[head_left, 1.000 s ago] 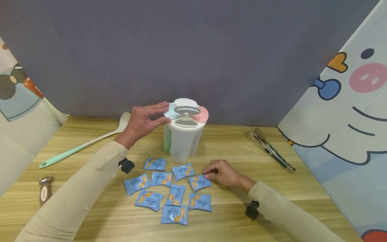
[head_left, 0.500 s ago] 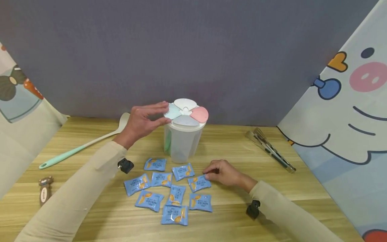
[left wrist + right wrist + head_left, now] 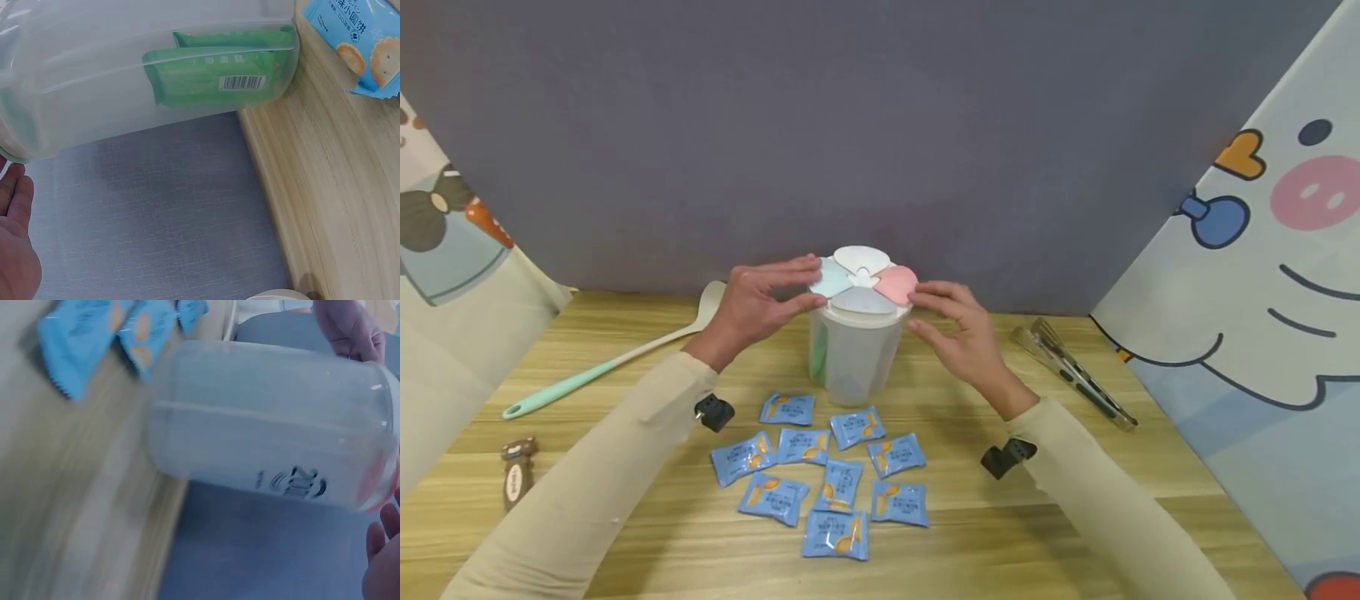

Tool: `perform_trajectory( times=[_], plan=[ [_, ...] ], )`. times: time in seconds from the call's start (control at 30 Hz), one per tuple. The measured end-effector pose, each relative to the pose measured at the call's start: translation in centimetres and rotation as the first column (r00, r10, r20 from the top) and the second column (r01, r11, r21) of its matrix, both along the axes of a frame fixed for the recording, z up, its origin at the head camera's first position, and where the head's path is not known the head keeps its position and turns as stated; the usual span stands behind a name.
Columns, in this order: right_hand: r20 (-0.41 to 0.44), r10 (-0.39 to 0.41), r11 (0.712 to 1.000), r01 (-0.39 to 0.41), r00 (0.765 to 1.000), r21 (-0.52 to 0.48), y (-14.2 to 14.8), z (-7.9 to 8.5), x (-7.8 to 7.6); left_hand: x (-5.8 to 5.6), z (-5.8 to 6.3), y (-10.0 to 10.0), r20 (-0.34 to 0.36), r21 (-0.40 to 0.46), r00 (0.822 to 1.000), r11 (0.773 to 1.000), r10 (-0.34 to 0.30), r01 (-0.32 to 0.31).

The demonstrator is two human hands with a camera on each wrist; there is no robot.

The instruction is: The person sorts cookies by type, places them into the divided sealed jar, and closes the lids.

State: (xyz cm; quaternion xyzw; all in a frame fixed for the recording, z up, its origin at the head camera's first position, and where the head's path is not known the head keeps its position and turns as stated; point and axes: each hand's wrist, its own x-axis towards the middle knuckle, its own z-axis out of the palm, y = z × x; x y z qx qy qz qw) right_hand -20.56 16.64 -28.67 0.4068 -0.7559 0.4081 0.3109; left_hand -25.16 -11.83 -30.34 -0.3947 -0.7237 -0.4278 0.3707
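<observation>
A translucent storage container [image 3: 855, 358] stands upright behind the packets. Its white lid has petal-shaped flaps: mint, white, pink [image 3: 897, 284] and grey [image 3: 862, 300], all lying flat. My left hand [image 3: 752, 304] holds the lid's rim at the mint flap, thumb and fingers apart along the edge. My right hand [image 3: 958, 333] touches the pink flap with its fingertips, thumb spread away below. Green packets [image 3: 219, 78] show through the wall in the left wrist view. In front lie several blue biscuit packets [image 3: 837, 486] on the table.
On the left lie a spoon with a mint handle [image 3: 568, 383] and a brown bear-shaped item [image 3: 517, 477]. Metal tongs [image 3: 1075, 375] lie at the right. A grey panel [image 3: 880, 142] rises behind the container.
The grey front flap was raised and has come down flat. My right hand has left a blue packet and moved up to the pink flap. My left hand has stayed at the lid.
</observation>
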Motion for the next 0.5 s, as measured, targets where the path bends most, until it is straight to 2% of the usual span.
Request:
perform_trajectory(
  times=[0.1,0.33,0.5],
  plan=[
    [-0.017,0.04,0.999,-0.039,0.999,0.015,-1.0,0.8,-0.4,0.0,0.1,0.0,-0.006,0.007,1.0,1.0,0.001,-0.001],
    [-0.026,0.059,0.998,-0.059,0.998,0.0,-1.7,1.2,-1.0,0.1,0.3,0.1,0.009,0.012,1.0,1.0,-0.013,0.013],
    [0.015,0.051,0.998,-0.05,0.999,-0.031,-2.0,1.3,-1.3,0.0,0.3,0.0,0.009,0.006,1.0,1.0,-0.01,0.01]
  ],
)
